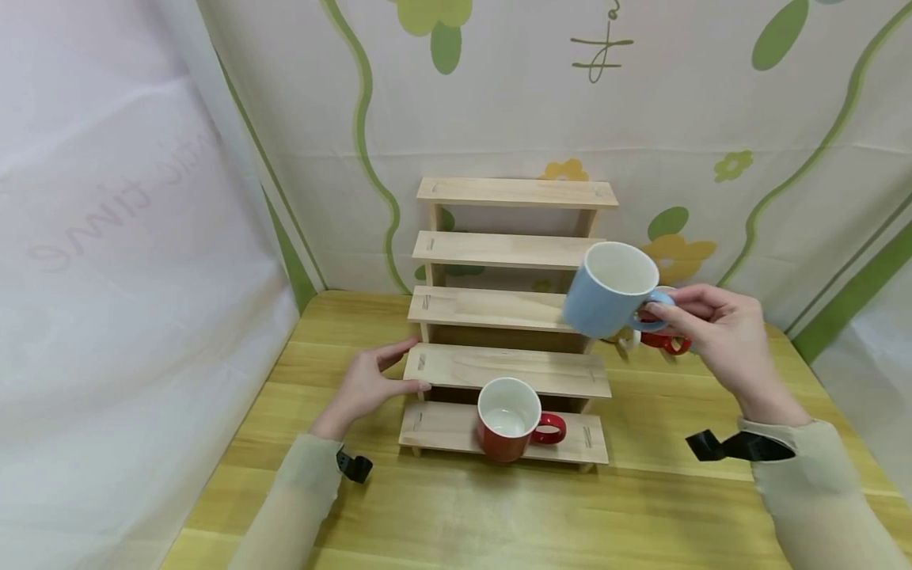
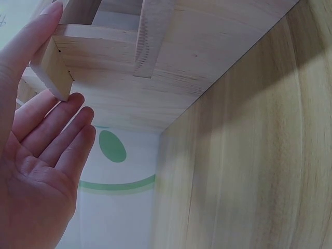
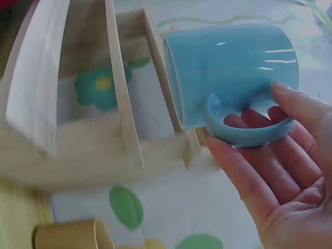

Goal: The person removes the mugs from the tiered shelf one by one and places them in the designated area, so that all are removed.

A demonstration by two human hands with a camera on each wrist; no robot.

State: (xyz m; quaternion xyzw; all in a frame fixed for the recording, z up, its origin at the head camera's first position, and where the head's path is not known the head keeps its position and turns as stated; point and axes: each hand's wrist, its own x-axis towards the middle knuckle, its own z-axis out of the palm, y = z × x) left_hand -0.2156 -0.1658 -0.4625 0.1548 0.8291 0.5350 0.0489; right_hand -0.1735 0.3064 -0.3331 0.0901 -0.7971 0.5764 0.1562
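Observation:
My right hand (image 1: 730,340) holds a light blue mug (image 1: 607,297) by its handle, in the air before the upper right part of a stepped wooden rack (image 1: 499,364). The mug is tilted, its white inside facing up in the head view. In the right wrist view, thumb and fingers pinch the blue handle (image 3: 254,136). At the rack's left end, my left hand (image 1: 366,388) grips a low step, thumb at its front edge and fingers behind. The left wrist view shows the step's end board (image 2: 53,72) between thumb and fingers. A red mug (image 1: 507,419) stands on the lowest step, handle to the right.
Behind the blue mug, right of the rack, other mugs stand partly hidden, one with a red handle (image 1: 670,343). A tan mug (image 3: 67,236) shows in the right wrist view. The wooden table (image 1: 456,514) meets a patterned white curtain (image 1: 513,103) behind the rack.

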